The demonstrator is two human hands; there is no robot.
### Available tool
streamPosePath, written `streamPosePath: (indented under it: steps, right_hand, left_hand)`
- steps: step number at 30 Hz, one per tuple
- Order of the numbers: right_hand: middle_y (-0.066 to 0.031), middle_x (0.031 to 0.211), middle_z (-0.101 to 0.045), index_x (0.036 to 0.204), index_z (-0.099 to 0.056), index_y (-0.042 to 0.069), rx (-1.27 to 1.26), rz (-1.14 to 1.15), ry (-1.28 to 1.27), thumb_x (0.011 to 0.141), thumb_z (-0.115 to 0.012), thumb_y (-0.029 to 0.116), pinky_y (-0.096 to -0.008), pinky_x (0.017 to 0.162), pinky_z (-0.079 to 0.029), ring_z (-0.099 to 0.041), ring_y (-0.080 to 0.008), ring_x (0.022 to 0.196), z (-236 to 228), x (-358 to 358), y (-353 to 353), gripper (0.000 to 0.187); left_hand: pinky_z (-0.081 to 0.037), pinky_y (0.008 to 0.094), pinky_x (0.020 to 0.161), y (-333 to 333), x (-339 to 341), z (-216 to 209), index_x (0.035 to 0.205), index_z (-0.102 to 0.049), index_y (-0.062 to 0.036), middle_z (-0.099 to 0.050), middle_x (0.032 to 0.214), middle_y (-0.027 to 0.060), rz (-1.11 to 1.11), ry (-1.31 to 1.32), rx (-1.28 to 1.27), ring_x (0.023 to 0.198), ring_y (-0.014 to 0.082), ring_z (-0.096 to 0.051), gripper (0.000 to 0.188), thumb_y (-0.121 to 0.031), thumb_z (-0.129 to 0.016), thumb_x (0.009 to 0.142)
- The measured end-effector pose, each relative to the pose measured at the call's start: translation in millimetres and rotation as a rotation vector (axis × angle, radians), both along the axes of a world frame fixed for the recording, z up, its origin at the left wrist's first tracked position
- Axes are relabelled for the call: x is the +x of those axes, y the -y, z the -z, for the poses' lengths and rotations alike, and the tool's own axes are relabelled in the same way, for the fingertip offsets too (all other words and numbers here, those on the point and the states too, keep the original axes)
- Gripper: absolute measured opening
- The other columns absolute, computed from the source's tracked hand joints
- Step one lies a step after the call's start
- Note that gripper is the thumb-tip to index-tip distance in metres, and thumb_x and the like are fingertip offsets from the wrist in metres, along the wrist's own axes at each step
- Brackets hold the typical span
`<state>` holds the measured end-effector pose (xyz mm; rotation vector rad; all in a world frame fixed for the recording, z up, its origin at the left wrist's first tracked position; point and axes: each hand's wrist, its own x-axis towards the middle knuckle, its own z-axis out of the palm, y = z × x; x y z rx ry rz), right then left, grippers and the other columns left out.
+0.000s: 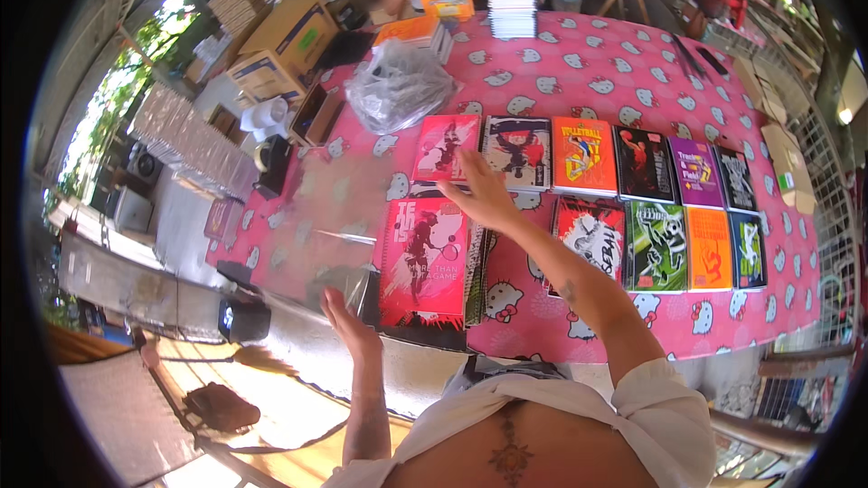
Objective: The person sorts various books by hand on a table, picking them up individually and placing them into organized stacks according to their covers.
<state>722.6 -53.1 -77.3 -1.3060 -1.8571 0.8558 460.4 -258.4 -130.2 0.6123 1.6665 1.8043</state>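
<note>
Red notebook stack [425, 262] lies between both hands, left [348, 321] and right [484, 194], fingers spread apart.

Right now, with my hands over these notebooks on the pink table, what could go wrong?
1. The red sports notebook stack reaches the table's near edge; a nudge from your left hand, open beside it, might tip it off.
2. Your right hand reaches over that stack toward the pink notebook; your forearm may drag the neat rows askew.
3. The clear plastic sheet might slide if brushed.
</note>
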Motion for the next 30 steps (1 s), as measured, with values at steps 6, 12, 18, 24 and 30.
streamPosePath:
  steps: [6, 12, 18, 24, 30]
  right_hand:
    - [-0.0311, 0.128, -0.055, 0.133, -0.049, -0.005, -0.247, -0.691, 0.530, 0.083, -0.046, 0.075, -0.0425, 0.103, -0.041, -0.053, -0.0367, 0.124, 12, -51, -57, 0.095]
    - [-0.0261, 0.119, -0.062, 0.124, -0.058, 0.000, -0.128, -0.694, 0.227, 0.086, -0.053, 0.065, -0.0421, 0.092, -0.047, -0.061, -0.0357, 0.110, -2, -34, -33, 0.075]
    - [-0.0197, 0.118, -0.060, 0.117, -0.061, 0.002, 0.467, 0.482, 0.139, 0.089, -0.059, 0.047, -0.0484, 0.090, -0.047, -0.060, -0.0381, 0.104, 15, 146, -45, 0.053]
    - [-0.0155, 0.142, -0.040, 0.129, -0.053, 0.007, -0.178, 0.696, 0.771, 0.083, -0.066, 0.042, -0.0519, 0.092, -0.047, -0.048, -0.0373, 0.124, 77, 276, -39, 0.059]
    - [-0.0215, 0.106, -0.063, 0.116, -0.056, 0.004, 0.163, 0.574, 0.504, 0.081, -0.063, 0.016, -0.0490, 0.071, -0.056, -0.067, -0.0409, 0.081, 78, 332, -41, 0.037]
  left_hand:
    - [-0.040, 0.0298, 0.067, 32, 106, -14, 0.100, -0.055, -0.0091, -0.051, 0.084, 0.0015, 0.183, 0.835, -0.110, 0.072, 0.0163, -0.048, 0.041, -0.049, -0.055, 0.093]
    - [-0.047, 0.0357, 0.079, 27, 80, 30, 0.121, -0.054, -0.0005, -0.063, 0.111, 0.0119, 0.366, 0.235, -0.181, 0.095, 0.0192, -0.060, 0.042, -0.033, -0.056, 0.094]
    - [-0.046, 0.0369, 0.092, -36, 150, -109, 0.134, -0.046, 0.0046, -0.058, 0.125, 0.0150, -0.071, -0.664, 0.225, 0.109, 0.0210, -0.058, 0.046, -0.021, -0.054, 0.097]
    - [-0.045, 0.0493, 0.095, -225, 310, -28, 0.120, -0.055, 0.0049, -0.057, 0.122, 0.0275, 0.773, -1.143, -0.058, 0.113, 0.0433, -0.056, 0.051, -0.031, -0.068, 0.086]
    - [-0.052, 0.0474, 0.083, -280, 380, 17, 0.112, -0.059, 0.0013, -0.060, 0.116, 0.0271, 0.754, -1.029, -0.521, 0.106, 0.0412, -0.060, 0.050, -0.037, -0.071, 0.083]
